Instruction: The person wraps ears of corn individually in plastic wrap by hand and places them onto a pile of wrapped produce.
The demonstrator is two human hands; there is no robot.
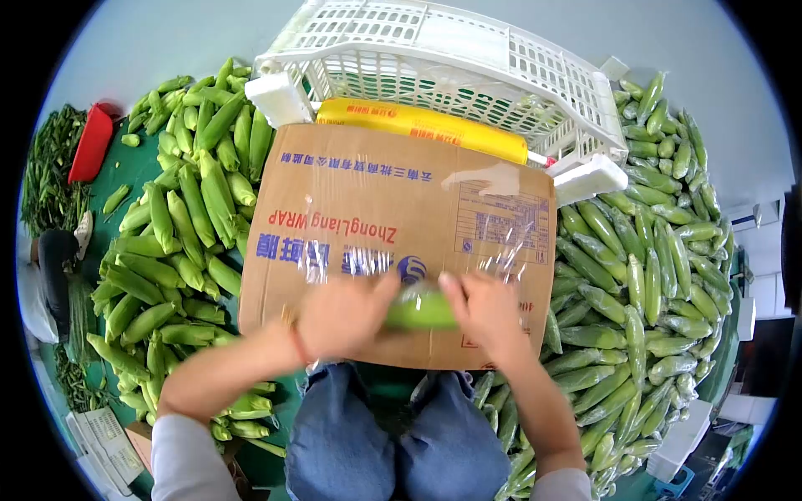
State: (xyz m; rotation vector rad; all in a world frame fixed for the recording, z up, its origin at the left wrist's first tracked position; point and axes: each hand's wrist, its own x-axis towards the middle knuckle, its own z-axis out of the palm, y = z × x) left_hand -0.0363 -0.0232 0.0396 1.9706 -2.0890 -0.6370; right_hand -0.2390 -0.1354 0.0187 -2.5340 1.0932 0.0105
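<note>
Pinching glossy green corn [424,310] between left hand [347,316] and right hand [487,311], leaving room toward the far edge of the flat cardboard box [359,200].

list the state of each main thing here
held corn: green, motion-blurred
left hand: gripping the held corn
right hand: gripping the held corn
cardboard box: printed face up
white crate: behind the cardboard box
yellow roll: lying between box and crate
left corn pile: unwrapped
right corn pile: mostly film-wrapped
</note>
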